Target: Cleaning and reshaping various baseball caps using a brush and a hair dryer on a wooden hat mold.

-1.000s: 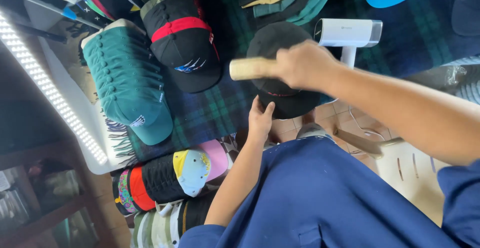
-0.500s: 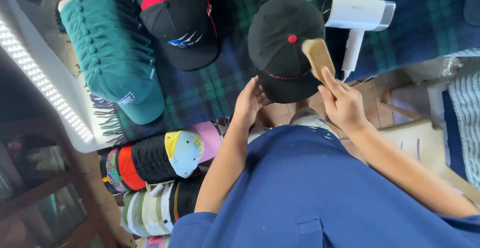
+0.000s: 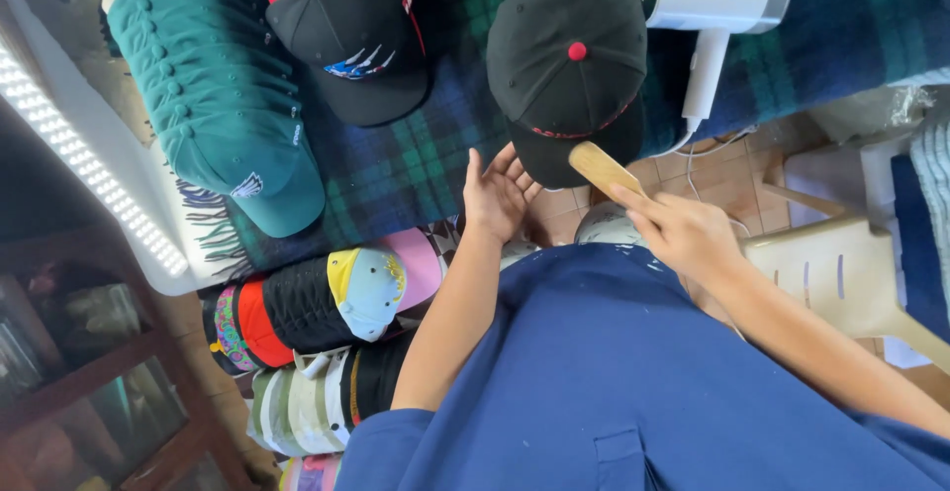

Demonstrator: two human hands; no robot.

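Lying crown-up on the plaid cloth (image 3: 416, 159), the black cap (image 3: 566, 65) has a red top button and its brim points toward the person, so its long axis runs from the table's far side to its near edge. The right hand (image 3: 683, 236) is clenched around a wooden brush (image 3: 602, 170), whose handle slants from that hand up and left until its tip meets the brim. The left hand (image 3: 498, 196) is released, fingers spread, holding nothing, fingertips just beside the brim's edge. A white steamer (image 3: 714, 16) lies just right of the cap. A red-and-black cap (image 3: 346, 36) and a stack of green caps (image 3: 213, 95) lie to the left; more stacked caps (image 3: 317, 303) sit near the left arm.

Against the frame half a second ago, the brush has dropped from beside the crown to the brim, and the left hand has opened wider.
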